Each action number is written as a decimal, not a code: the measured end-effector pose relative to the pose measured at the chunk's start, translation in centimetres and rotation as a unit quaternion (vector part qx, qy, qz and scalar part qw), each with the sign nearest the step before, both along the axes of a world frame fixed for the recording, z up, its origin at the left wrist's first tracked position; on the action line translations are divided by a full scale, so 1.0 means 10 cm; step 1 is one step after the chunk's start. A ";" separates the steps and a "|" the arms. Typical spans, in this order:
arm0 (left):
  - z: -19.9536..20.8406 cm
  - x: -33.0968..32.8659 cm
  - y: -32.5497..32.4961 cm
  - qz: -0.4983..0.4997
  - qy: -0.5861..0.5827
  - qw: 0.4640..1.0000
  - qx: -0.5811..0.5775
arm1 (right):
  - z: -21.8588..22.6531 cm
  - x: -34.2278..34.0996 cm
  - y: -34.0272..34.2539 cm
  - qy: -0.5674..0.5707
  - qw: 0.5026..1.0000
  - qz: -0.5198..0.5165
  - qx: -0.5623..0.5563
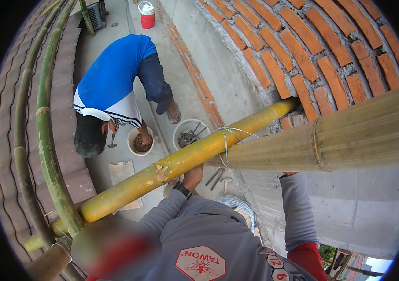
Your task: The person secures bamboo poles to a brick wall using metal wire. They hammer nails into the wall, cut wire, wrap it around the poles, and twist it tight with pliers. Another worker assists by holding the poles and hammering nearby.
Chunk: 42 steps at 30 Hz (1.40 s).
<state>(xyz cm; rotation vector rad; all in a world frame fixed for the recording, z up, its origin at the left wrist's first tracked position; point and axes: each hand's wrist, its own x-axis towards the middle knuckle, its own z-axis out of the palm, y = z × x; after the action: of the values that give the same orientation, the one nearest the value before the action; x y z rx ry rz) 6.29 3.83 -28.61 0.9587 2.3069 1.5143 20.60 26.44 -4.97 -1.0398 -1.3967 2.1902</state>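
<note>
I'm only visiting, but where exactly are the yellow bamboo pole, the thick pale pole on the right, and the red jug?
Yellow bamboo pole (181, 162): head view, middle of its shaft.
Thick pale pole (298, 147): head view, its side.
Red jug (147, 21): head view, its red body.

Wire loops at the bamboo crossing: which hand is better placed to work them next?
Probably the left hand: it appears nearer the wire loops, partly hidden by the yellow bamboo. The right hand sits farther off, mostly hidden by the paler bamboo. Neither grip shows clearly.
</note>
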 end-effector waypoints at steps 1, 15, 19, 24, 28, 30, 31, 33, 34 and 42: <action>-0.01 0.05 -0.04 -0.031 -0.222 0.974 0.018 | -0.02 0.20 -0.11 0.000 0.996 0.007 0.089; 1.24 0.37 -0.18 -0.157 -0.545 0.822 0.054 | -0.28 0.54 -1.29 -0.092 0.966 -0.056 0.234; 1.45 0.39 -0.20 -0.134 -0.582 0.799 0.074 | -0.24 0.42 -1.39 -0.147 0.961 -0.041 0.231; 1.60 0.47 -0.13 -0.154 -0.629 0.757 0.094 | -0.32 0.35 -1.28 -0.121 0.895 -0.100 0.419; 1.63 0.47 -0.03 -0.111 -0.608 0.782 0.077 | -0.47 0.36 -1.34 -0.144 0.932 -0.111 0.312; 1.63 0.43 -0.01 -0.118 -0.568 0.813 0.055 | -0.56 0.35 -1.48 -0.083 0.936 -0.140 0.313; 1.62 0.41 -0.02 -0.130 -0.545 0.827 0.048 | -0.60 0.33 -1.58 -0.055 0.948 -0.140 0.281; 1.62 0.35 -0.02 -0.138 -0.501 0.855 0.006 | -0.67 0.30 -1.69 -0.084 0.944 -0.163 0.274; 1.62 0.33 -0.01 -0.149 -0.475 0.867 -0.018 | -0.69 0.27 -1.73 -0.051 0.940 -0.176 0.289; 1.69 0.48 0.14 -0.163 -0.471 0.867 -0.029 | -0.67 0.25 -1.84 -0.074 0.873 -0.141 0.461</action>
<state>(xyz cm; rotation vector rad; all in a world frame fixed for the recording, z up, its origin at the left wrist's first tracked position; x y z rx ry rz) 11.08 5.22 -11.74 0.3891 1.3926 1.3198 23.09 8.01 -11.69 -0.9334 -1.8943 1.0053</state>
